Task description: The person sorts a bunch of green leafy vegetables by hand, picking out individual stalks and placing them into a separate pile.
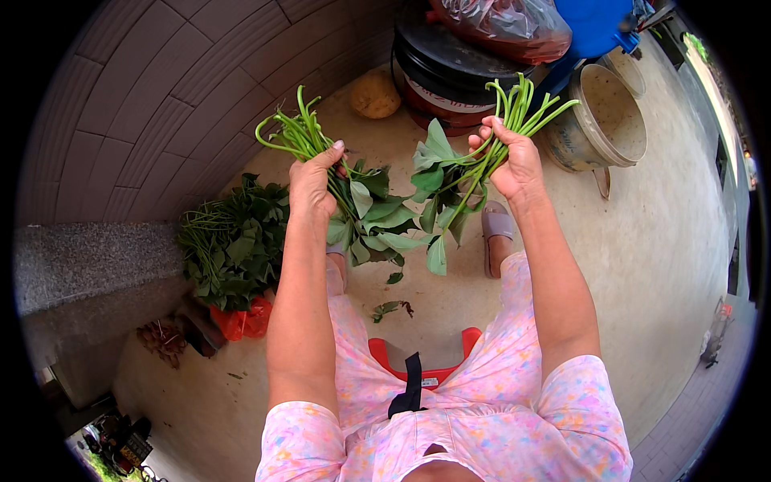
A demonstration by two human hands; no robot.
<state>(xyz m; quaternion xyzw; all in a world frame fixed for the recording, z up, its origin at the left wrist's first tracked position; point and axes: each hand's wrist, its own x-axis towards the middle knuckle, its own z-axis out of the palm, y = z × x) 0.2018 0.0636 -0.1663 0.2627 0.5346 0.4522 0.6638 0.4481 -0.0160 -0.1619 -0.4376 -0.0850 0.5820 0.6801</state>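
My left hand (314, 184) grips a thick bunch of leafy green stems (379, 220), its cut stem ends fanning out above the thumb and its leaves hanging toward the floor. In my right hand (512, 158) is a second, thinner bunch of green stems (449, 181), pinched between thumb and fingers with the stem ends up and the leaves drooping inward. The leaf tips of the two bunches come close together between my hands; whether they touch is hard to tell. A large heap of the same greens (238, 241) lies on the floor left of my left forearm.
Ahead stand a lidded black bucket (449, 57) topped by a filled plastic bag (506, 27), a round tan gourd or pumpkin (374, 94) and a dirty pail (608, 117). A red plastic bag (241, 319) lies below the heap. Leaf scraps (388, 309) lie before the red stool (385, 358).
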